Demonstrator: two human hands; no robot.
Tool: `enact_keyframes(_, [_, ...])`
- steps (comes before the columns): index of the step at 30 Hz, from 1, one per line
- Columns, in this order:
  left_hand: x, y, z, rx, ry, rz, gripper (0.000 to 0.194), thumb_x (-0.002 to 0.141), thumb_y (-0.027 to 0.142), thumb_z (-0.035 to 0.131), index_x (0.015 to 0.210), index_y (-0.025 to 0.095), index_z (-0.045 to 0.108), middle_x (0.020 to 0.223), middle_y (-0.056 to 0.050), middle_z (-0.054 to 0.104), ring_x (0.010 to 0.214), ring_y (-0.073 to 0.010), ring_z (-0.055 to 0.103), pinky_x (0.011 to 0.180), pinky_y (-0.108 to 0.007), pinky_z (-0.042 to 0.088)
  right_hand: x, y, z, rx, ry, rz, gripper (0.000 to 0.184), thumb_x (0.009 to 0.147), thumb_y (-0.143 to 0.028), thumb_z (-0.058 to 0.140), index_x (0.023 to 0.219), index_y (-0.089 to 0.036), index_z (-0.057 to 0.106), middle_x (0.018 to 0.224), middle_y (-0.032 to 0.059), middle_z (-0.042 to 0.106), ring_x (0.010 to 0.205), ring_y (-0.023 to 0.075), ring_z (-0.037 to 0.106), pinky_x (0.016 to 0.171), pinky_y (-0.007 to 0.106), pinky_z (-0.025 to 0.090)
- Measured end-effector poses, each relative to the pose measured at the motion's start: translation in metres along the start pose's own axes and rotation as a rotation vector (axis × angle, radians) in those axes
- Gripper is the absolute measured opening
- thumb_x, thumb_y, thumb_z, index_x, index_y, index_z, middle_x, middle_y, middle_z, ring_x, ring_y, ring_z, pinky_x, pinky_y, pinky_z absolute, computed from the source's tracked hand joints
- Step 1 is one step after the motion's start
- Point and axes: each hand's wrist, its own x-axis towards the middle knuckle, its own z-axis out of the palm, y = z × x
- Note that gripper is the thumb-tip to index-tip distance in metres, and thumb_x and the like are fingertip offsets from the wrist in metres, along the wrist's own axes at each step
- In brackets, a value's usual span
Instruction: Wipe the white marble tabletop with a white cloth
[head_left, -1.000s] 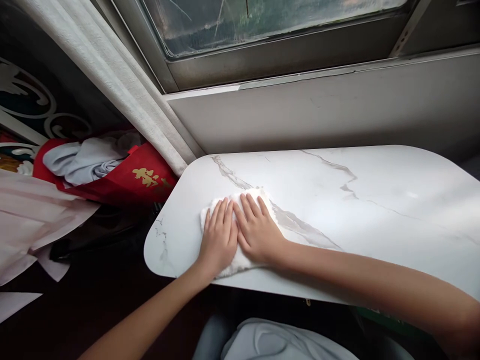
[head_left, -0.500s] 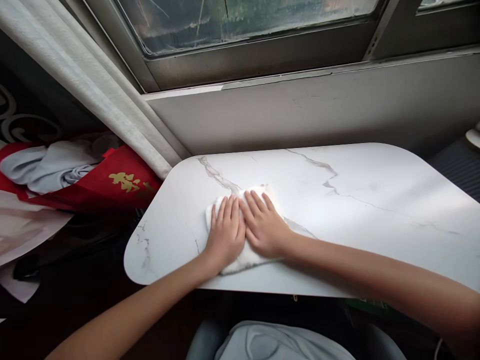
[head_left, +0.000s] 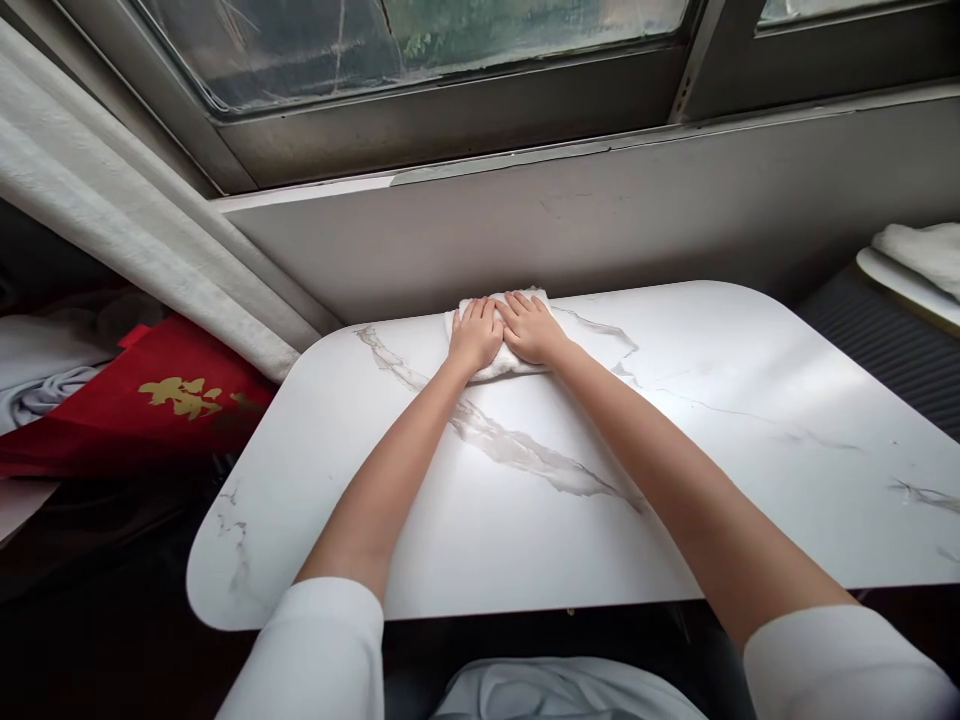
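A white fluffy cloth (head_left: pixel 510 371) lies at the far edge of a white marble-patterned table (head_left: pixel 292 460), close to the wall. Both arms are stretched forward over the tabletop. My left hand (head_left: pixel 477 334) rests flat on the cloth's left half, fingers extended. Beside it my right hand (head_left: pixel 531 329) presses flat on the right half, its thumb side against the left hand. Neither hand grips the cloth; the palms hide its middle.
A grey wall (head_left: pixel 420 245) and a metal-framed window (head_left: pixel 465 120) rise behind the table. At the left hang a pale curtain (head_left: pixel 150 210) and a red bag (head_left: pixel 180 400) with gold lettering. A ribbed dark surface (head_left: pixel 877 320) with a folded white cloth (head_left: pixel 926 255) is at the right.
Both hands have slid the cloth from near the table's front edge to its far edge, and the arms have straightened. The view has turned rightward.
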Motion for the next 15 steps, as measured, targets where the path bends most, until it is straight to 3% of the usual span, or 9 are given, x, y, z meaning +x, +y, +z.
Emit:
enact_keyframes(4, [-0.005,0.005,0.001,-0.029,0.019,-0.011,0.053,0.093,0.022,0.024,0.142,0.009,0.037,0.152,-0.011,0.034,0.141,-0.0232,0.027,0.116,-0.046,0.017,-0.006,0.001,-0.001,0.006,0.024,0.007,0.054,0.096,-0.026,0.027,0.147,-0.008,0.031,0.154,0.0170,0.027,0.142,0.0268,0.021,0.113,0.045,0.015])
enact_keyframes(8, [-0.026,0.015,0.001,-0.035,0.018,-0.019,0.053,0.093,0.022,0.024,0.143,0.009,0.036,0.152,-0.011,0.033,0.141,-0.0239,0.026,0.116,-0.048,0.017,-0.027,-0.004,-0.005,-0.011,0.008,0.000,0.054,0.096,-0.026,0.027,0.147,-0.009,0.031,0.154,0.0164,0.027,0.142,0.0264,0.021,0.113,0.045,0.015])
enact_keyframes(15, [-0.111,0.058,-0.004,-0.055,-0.003,0.009,0.053,0.094,0.025,0.024,0.145,0.010,0.034,0.154,-0.012,0.029,0.143,-0.0259,0.022,0.117,-0.051,0.014,-0.117,-0.016,-0.015,-0.075,0.011,-0.094,0.056,0.096,-0.029,0.026,0.148,-0.006,0.029,0.154,0.0176,0.026,0.143,0.0289,0.018,0.114,0.047,0.016])
